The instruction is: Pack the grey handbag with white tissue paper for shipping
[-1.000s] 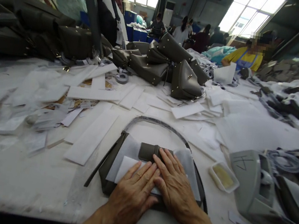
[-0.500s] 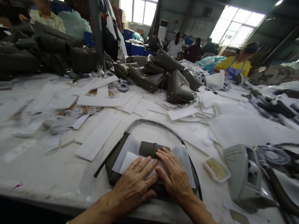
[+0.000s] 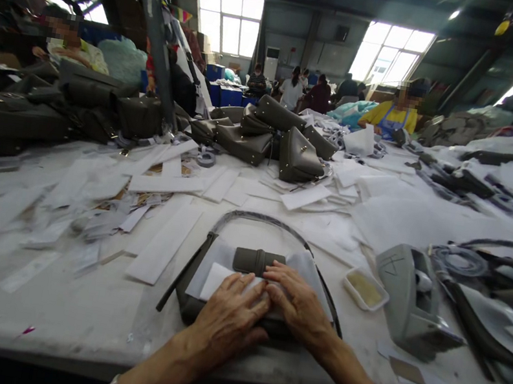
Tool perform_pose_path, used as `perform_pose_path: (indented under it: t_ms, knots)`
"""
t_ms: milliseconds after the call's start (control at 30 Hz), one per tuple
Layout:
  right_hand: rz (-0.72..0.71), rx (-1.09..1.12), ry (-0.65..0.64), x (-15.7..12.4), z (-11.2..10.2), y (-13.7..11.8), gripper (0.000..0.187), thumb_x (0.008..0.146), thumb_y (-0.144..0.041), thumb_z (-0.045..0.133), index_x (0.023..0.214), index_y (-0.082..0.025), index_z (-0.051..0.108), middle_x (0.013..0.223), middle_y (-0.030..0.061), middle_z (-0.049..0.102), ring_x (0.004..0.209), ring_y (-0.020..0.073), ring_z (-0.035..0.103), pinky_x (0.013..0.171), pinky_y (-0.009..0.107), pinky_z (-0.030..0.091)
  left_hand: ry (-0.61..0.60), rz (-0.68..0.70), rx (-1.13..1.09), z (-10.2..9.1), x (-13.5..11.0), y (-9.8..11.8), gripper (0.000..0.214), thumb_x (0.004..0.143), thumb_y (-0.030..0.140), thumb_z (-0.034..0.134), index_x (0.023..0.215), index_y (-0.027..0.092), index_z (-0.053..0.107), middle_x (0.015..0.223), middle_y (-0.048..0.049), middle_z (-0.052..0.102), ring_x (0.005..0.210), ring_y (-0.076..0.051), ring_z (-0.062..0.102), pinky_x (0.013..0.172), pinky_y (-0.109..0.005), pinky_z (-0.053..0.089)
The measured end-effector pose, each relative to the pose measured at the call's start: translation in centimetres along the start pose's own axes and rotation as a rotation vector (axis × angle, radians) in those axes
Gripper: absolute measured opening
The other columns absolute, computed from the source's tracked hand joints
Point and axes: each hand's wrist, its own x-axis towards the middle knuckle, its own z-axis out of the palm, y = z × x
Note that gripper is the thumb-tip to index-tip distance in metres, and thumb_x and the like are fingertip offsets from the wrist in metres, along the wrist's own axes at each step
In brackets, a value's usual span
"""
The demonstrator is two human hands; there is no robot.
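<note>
A grey-olive handbag [image 3: 196, 274] lies flat on the white worktable [image 3: 69, 311] near its front edge, with its strap [image 3: 256, 219] arching behind it. White wrapping sheets [image 3: 219, 264] cover the bag, and a rolled olive tab [image 3: 252, 261] shows at its top. My left hand [image 3: 228, 318] rests flat on the white sheet, fingers stretched out. My right hand [image 3: 299, 304] lies beside it on the sheet, fingers extended and touching the left hand's fingertips. Neither hand holds anything.
White paper strips [image 3: 164, 242] litter the table to the left. A small white tray [image 3: 365, 289] and a grey machine [image 3: 409, 296] sit to the right. Finished olive bags [image 3: 293, 149] pile up farther back. Several other people work at the far tables.
The view has tilted upward, so bag and hands sit lower and smaller. My right hand has slid back toward me along the sheet; both hands stay flat on the bag.
</note>
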Motion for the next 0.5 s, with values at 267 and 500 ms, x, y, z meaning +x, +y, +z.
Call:
perform_pose_path:
  t_ms: [267,500]
  knots:
    - [0.218,-0.503,0.207,-3.3,-8.1,6.1,0.039,0.097,-0.045,0.044,0.119,-0.019,0.063,0.124,0.0112,0.065,0.117,0.0283,0.059,0.102,0.047,0.048,0.193,0.013,0.040,1.0,-0.6,0.0,0.050,0.094,0.055,0.053,0.134,0.026,0.053,0.137,-0.0030,0.058,0.127,-0.030,0.051,0.106,-0.050,0.043]
    - [0.200,-0.950,0.057,-7.8,-8.0,12.0,0.039,0.093,-0.034,0.033,0.108,-0.019,0.065,0.124,0.0129,0.065,0.117,0.0322,0.059,0.101,0.058,0.043,0.231,0.019,0.047,0.7,-0.6,0.1,0.050,0.095,0.055,0.051,0.135,0.025,0.054,0.136,-0.0028,0.058,0.127,-0.028,0.051,0.106,-0.047,0.043]
